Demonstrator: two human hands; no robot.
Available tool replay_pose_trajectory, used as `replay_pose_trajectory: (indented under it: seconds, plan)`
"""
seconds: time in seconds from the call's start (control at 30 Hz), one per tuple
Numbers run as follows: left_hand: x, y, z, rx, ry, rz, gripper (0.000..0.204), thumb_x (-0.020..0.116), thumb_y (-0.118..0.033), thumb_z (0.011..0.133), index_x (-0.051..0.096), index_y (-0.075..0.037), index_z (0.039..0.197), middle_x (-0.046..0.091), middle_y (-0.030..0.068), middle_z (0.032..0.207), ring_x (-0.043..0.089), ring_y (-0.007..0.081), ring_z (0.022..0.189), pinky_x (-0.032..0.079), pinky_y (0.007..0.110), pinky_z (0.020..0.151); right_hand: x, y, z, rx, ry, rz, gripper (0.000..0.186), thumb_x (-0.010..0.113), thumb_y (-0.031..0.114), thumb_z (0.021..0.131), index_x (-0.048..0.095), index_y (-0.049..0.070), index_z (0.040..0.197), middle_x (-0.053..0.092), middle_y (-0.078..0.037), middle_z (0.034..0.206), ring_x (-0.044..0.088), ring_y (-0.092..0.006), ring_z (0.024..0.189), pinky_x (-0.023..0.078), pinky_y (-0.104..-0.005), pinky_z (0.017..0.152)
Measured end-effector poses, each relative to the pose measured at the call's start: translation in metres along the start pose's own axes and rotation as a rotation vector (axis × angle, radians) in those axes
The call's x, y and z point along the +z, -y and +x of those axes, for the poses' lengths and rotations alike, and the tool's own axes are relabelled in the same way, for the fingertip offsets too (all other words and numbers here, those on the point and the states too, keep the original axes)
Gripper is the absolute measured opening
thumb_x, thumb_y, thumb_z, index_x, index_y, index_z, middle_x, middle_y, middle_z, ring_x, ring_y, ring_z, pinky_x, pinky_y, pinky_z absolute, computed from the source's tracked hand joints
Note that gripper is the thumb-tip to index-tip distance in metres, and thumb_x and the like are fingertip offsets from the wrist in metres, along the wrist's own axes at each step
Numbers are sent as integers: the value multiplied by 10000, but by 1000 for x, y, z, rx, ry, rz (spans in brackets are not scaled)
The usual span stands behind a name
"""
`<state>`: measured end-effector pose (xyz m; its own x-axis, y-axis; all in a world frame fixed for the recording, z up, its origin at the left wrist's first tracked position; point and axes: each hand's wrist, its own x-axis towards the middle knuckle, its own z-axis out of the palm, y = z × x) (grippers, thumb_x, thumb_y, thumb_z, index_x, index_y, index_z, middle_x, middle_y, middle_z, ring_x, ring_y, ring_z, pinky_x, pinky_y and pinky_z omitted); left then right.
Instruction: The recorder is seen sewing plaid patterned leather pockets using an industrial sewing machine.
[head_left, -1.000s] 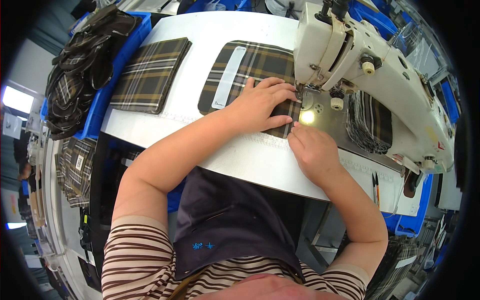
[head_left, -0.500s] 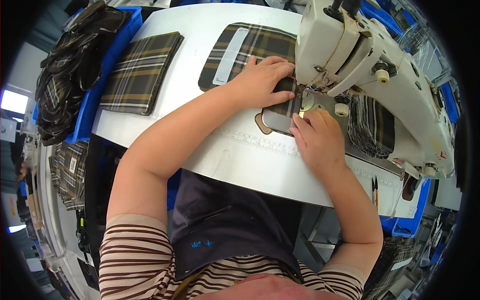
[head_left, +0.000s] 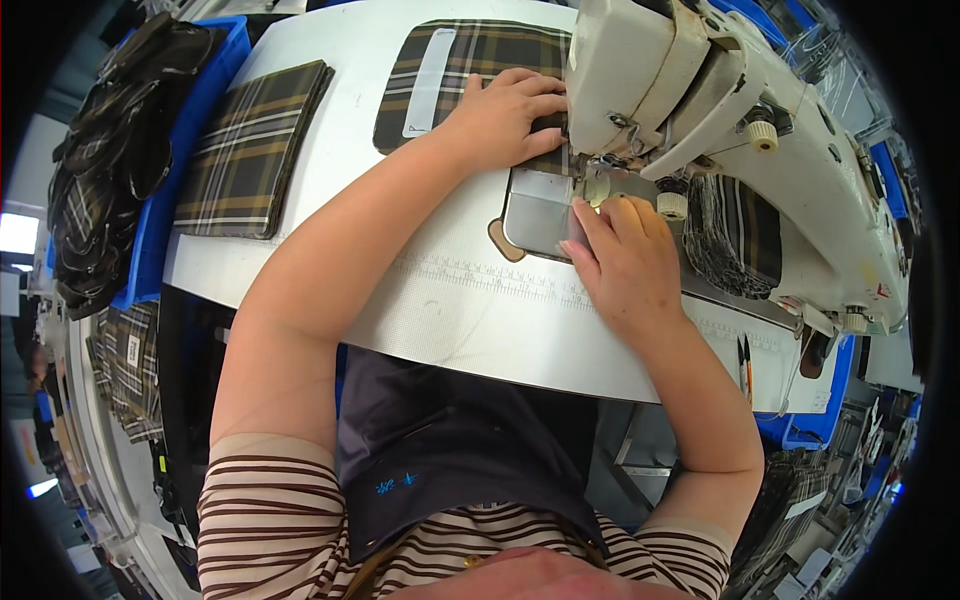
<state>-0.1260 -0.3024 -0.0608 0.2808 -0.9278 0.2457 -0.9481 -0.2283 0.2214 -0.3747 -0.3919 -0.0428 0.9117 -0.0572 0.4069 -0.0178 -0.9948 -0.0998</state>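
Observation:
My left hand (head_left: pixel 507 122) lies with fingers spread on a dark plaid fabric piece (head_left: pixel 490 55), just left of the sewing machine head (head_left: pixel 630 70). A white strip (head_left: pixel 430 85) rests on the left part of that piece. The fabric's right edge runs beneath the machine head, which hides it. My right hand (head_left: pixel 632 262) is at the metal bed plate (head_left: pixel 535 220), in front of the needle area. Its thumb and forefinger are apart, the other fingers curled, and I see nothing between them.
A stack of folded plaid pieces (head_left: pixel 255 150) lies on the white table's left side, beside a blue bin (head_left: pixel 205 110) heaped with dark pieces. Under the machine arm sits a plaid bundle with frayed edges (head_left: pixel 740 235). Two slim pen-like tools (head_left: pixel 745 368) lie near the front right edge.
The plaid piece has shifted away from me, leaving the bed plate uncovered near my right hand. My left hand has moved away with it. The whole view has shifted slightly.

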Motion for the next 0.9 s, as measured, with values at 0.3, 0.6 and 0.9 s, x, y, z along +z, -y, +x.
replay_pose_trajectory:
  seconds: [0.3, 0.6, 0.9]
  plan:
    - [0, 2, 1, -27, 13, -8, 467, 606, -465, 987, 652, -268, 1408, 547, -56, 1529, 417, 226, 1461, 346, 619, 1079, 0, 1, 1, -3, -15, 9, 438, 806, 285, 864, 684, 80, 1230, 572, -55, 1014, 586, -260, 859, 482, -399, 801]
    - [2, 0, -1, -15, -14, 0, 486, 599, -498, 998, 646, -267, 1423, 543, -46, 1535, 409, 221, 1471, 330, 624, 1093, -1, 0, -1, 2, -7, 19, 425, 787, 281, 881, 691, 68, 1235, 581, -55, 1010, 592, -261, 889, 485, -400, 820]
    - [10, 2, -1, -40, -84, 55, 479, 594, -487, 1006, 647, -254, 1420, 537, -19, 1546, 415, 225, 1467, 351, 647, 1080, -1, -1, -1, -7, -22, 31, 397, 779, 274, 888, 701, 59, 1213, 601, -61, 1025, 594, -268, 921, 485, -404, 832]
